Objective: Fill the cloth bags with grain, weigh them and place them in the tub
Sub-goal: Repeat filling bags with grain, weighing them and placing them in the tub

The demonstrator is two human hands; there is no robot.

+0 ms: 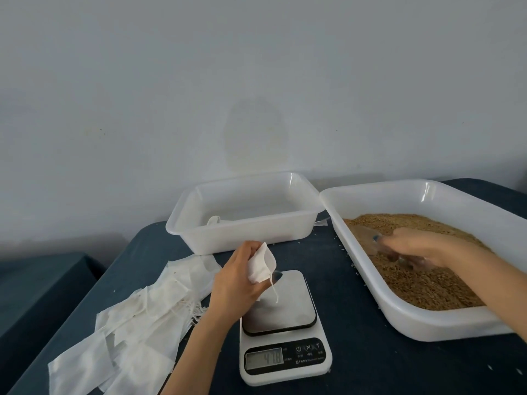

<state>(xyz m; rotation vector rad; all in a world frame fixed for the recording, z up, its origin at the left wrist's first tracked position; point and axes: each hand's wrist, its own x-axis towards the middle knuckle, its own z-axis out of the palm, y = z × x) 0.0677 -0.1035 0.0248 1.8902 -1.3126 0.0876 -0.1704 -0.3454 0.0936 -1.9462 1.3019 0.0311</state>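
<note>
A left hand (236, 283) is pinching a small white cloth bag (261, 265), its grip clamped on the soft, crumpled fabric. The bag is hanging limp just above the scale's (282, 323) square metal plate, its mouth gaping and a thin drawstring dangling. A right hand (419, 248), blurred, is reaching into golden-brown grain (422, 283) in a wide white plastic tray (427, 320), its grip curling around a clear scoop (368, 238). Behind the scale, a translucent rectangular tub (242, 232) is holding a second bag (214, 220). A pile (137, 317) of flat empty bags is lying at left on the dark blue table (370, 366).
</note>
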